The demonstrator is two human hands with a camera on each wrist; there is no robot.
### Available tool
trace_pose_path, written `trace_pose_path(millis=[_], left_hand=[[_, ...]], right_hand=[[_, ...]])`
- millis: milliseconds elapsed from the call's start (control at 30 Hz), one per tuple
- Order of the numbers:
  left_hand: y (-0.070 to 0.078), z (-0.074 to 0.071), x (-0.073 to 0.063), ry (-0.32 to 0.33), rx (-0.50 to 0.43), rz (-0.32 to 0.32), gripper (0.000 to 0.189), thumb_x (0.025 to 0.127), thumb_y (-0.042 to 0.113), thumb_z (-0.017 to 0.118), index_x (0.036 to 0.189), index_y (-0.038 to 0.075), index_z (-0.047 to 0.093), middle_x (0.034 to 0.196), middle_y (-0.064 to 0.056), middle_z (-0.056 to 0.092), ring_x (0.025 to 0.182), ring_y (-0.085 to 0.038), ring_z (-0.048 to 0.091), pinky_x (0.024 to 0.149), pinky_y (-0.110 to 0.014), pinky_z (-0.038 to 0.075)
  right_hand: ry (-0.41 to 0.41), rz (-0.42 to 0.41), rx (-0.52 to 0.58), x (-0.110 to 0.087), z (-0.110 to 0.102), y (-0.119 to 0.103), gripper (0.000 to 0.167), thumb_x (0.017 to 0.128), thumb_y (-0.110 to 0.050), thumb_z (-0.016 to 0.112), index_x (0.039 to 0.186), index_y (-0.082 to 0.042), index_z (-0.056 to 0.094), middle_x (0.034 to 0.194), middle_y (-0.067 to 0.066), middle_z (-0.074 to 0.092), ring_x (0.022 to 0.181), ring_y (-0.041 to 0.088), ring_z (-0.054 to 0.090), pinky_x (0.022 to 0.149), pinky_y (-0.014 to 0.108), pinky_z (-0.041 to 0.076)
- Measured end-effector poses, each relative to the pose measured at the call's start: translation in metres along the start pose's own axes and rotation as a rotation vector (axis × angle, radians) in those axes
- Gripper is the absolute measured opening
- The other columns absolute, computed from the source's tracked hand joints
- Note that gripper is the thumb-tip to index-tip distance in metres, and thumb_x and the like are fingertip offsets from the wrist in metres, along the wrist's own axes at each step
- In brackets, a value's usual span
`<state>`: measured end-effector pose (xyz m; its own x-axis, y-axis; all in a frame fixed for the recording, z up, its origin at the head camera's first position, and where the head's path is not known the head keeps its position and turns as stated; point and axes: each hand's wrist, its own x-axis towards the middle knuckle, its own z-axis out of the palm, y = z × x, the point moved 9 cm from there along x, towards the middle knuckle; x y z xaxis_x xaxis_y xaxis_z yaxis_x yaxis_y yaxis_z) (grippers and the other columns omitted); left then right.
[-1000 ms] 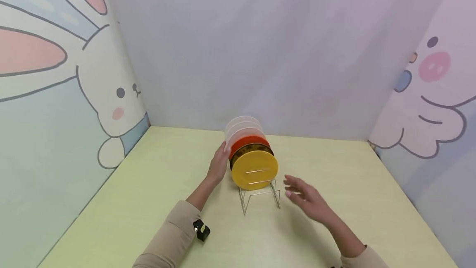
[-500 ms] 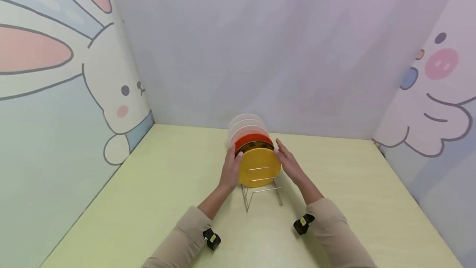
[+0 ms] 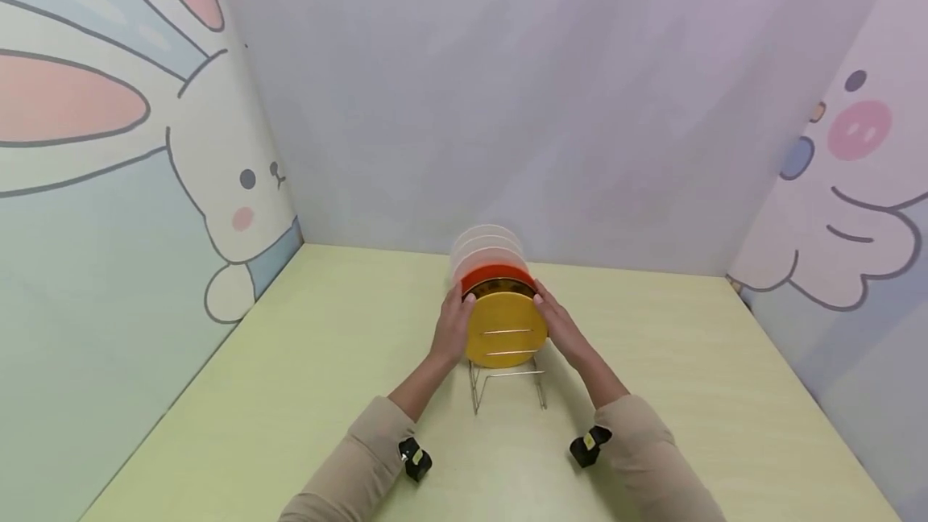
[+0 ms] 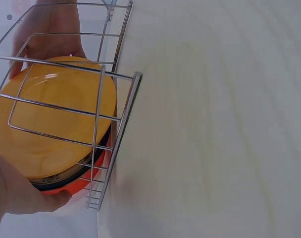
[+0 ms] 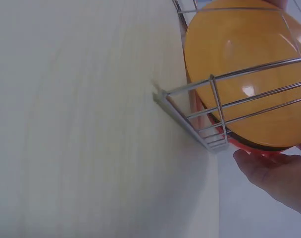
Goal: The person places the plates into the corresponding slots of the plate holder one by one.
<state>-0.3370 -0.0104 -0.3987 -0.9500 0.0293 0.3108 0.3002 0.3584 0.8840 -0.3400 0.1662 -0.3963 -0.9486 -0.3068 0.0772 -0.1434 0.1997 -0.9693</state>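
A metal wire plate rack [image 3: 515, 374] holds a row of upright plates. At its front stands a yellow plate [image 3: 507, 316], with a dark patterned plate [image 3: 500, 286] and a red plate [image 3: 496, 271] close behind. My left hand [image 3: 451, 330] presses along the left side of these front plates, thumb at the yellow rim. On the opposite side, my right hand [image 3: 567, 333] lies against the plates in the same way. The right wrist view shows the right hand's extended fingers [image 5: 252, 163] beside the plate edges.
Several pale, see-through-looking plates [image 3: 487, 237] stand at the rack's back. The rack sits on a light yellow table [image 3: 326, 329], with a grey back wall [image 3: 507, 103] and cartoon-printed side walls. Each sleeve carries a small black wrist camera [image 3: 416, 458].
My right hand has moved in from the right to the plates' side. My left hand has shifted forward-right to the yellow plate's edge. Over the last half second both hands have barely moved.
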Motion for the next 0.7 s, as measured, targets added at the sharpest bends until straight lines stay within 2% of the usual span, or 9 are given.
trace_pose_path(millis=[133,300,433,700], left_hand=[[-0.004,-0.002,0.008,-0.001,-0.012,0.018,0.065,0.099,0.042,0.028,0.145,-0.003,0.022,0.145,-0.022,0.028,0.133,-0.037,0.023,0.106,-0.05,0.018],[-0.007,-0.005,0.017,0.007,-0.01,0.033,0.063,0.099,0.042,0.028,0.144,-0.002,0.027,0.139,-0.024,0.035,0.129,-0.039,0.029,0.104,-0.053,0.022],[-0.01,-0.006,0.017,0.019,0.01,0.021,0.061,0.1,0.042,0.027,0.143,0.0,0.031,0.136,-0.024,0.039,0.126,-0.039,0.034,0.102,-0.054,0.025],[-0.005,-0.002,0.018,-0.002,-0.05,0.002,0.064,0.098,0.047,0.029,0.144,0.003,0.031,0.136,-0.024,0.036,0.125,-0.04,0.034,0.102,-0.055,0.024]], right_hand=[[0.047,0.02,0.026,-0.004,0.006,0.003,0.055,0.104,-0.025,0.028,0.149,-0.003,0.005,0.153,0.016,0.007,0.136,0.035,0.011,0.102,0.056,0.023],[0.102,0.01,0.051,-0.001,0.007,0.018,0.057,0.103,-0.031,0.033,0.15,-0.012,0.008,0.153,0.012,0.01,0.136,0.033,0.013,0.103,0.056,0.023],[0.101,0.007,0.03,0.001,0.006,0.026,0.06,0.101,-0.037,0.034,0.151,-0.015,0.007,0.153,0.011,0.011,0.134,0.033,0.02,0.1,0.056,0.028],[0.091,0.01,-0.006,0.006,-0.008,0.023,0.063,0.101,-0.041,0.033,0.151,-0.013,0.008,0.153,0.011,0.011,0.134,0.033,0.021,0.098,0.057,0.031]])
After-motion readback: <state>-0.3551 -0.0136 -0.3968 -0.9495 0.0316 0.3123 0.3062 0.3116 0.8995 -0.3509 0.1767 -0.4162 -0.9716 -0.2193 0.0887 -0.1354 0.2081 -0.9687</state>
